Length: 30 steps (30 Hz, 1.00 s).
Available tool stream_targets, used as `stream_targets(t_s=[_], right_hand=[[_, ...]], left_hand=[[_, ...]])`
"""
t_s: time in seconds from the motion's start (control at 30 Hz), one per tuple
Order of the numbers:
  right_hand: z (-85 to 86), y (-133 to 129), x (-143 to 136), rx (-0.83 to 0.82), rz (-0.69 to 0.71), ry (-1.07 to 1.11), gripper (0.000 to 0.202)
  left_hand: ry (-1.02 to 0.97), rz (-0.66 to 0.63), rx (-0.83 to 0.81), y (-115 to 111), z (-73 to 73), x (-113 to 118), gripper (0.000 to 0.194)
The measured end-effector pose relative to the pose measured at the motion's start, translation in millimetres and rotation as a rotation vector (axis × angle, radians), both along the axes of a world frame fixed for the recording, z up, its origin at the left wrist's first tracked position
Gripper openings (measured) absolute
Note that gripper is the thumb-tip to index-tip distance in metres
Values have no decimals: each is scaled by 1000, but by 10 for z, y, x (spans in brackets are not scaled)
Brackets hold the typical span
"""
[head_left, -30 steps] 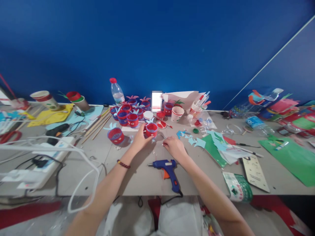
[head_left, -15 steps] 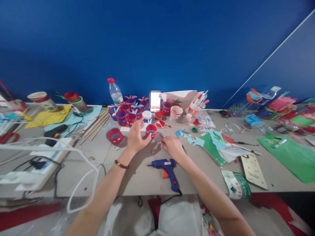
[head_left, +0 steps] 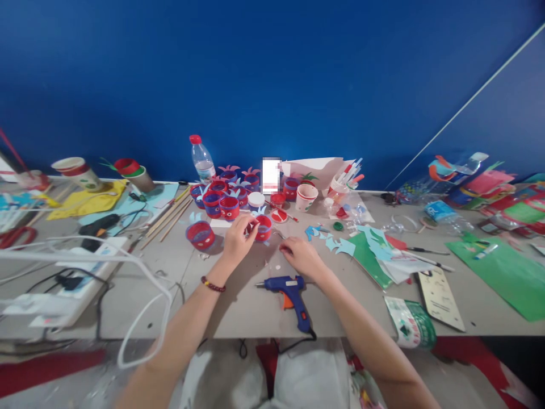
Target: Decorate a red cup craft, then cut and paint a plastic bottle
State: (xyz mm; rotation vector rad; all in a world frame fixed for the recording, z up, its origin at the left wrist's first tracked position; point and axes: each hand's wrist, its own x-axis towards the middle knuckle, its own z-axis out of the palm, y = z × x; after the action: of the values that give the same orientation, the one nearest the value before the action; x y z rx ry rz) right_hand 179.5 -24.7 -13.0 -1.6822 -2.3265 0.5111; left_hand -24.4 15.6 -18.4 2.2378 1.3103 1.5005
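My left hand [head_left: 239, 241] has its thumb and fingertips drawn together at the left side of a small red cup [head_left: 263, 228] with a blue rim and pale blue paper leaves. Whatever may be between those fingertips is too small to make out. To the right of the cup, my right hand [head_left: 300, 254] hovers low over the table, fingers curled in a pinch whose contents are hidden. A blue glue gun [head_left: 292, 288] with an orange trigger lies below both hands, nozzle to the left. Another red cup with leaves [head_left: 200, 236] stands left of my left hand.
Several decorated red and blue cups [head_left: 217, 201] cluster behind, beside a plastic bottle [head_left: 203, 162] and a paper cup [head_left: 306, 197]. Cut blue paper [head_left: 339, 245] and green sheets [head_left: 370, 261] lie right. A power strip [head_left: 89, 284] and looping white cable [head_left: 168, 301] occupy the left.
My left hand has drawn back from around the small cup, and its fingers have curled together beside it. My right hand has barely moved. The view has shifted slightly.
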Motion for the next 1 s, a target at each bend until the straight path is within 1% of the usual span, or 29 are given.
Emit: stream_targets(t_s=[0.07, 0.17, 0.27, 0.4, 0.47, 0.53, 0.6, 0.67, 0.73, 0.8, 0.87, 0.93, 1.0], right_hand=[[-27, 1, 10, 52, 68, 77, 28], [-68, 0, -24, 214, 162, 144, 46], [-78, 7, -88, 312, 228, 82, 54], [-59, 27, -142, 338, 233, -8, 53], [-53, 32, -151, 344, 220, -18, 52], [-53, 32, -156, 347, 209, -12, 54], [-56, 26, -164, 345, 206, 3, 55], [-53, 18, -174, 345, 207, 34, 55], [-36, 9, -176, 352, 215, 85, 54], [-2, 2, -156, 362, 214, 154, 49], [39, -3, -108, 325, 212, 212, 40], [75, -4, -40, 205, 230, 227, 27], [91, -4, 30, 37, 269, 208, 16]], left_hand=[[22, -15, 14, -3, 13, -1, 16], [51, -29, -1, -18, 30, 8, 19], [74, -40, -26, -41, 37, 21, 20], [18, -26, -53, -65, -1, 20, 21], [-89, -6, -76, -68, -15, 11, 22], [-268, 16, -97, -64, 3, 0, 23], [-471, 25, -116, -55, 57, -9, 26], [-634, 13, -123, -45, 125, -14, 30], [-706, 0, -120, -43, 177, -13, 30], [-653, -8, -131, -51, 195, -7, 30], [-505, -8, -128, -65, 184, 4, 30], [-328, -8, -69, -78, 159, 19, 27], [-179, -23, 32, -84, 132, 36, 23]])
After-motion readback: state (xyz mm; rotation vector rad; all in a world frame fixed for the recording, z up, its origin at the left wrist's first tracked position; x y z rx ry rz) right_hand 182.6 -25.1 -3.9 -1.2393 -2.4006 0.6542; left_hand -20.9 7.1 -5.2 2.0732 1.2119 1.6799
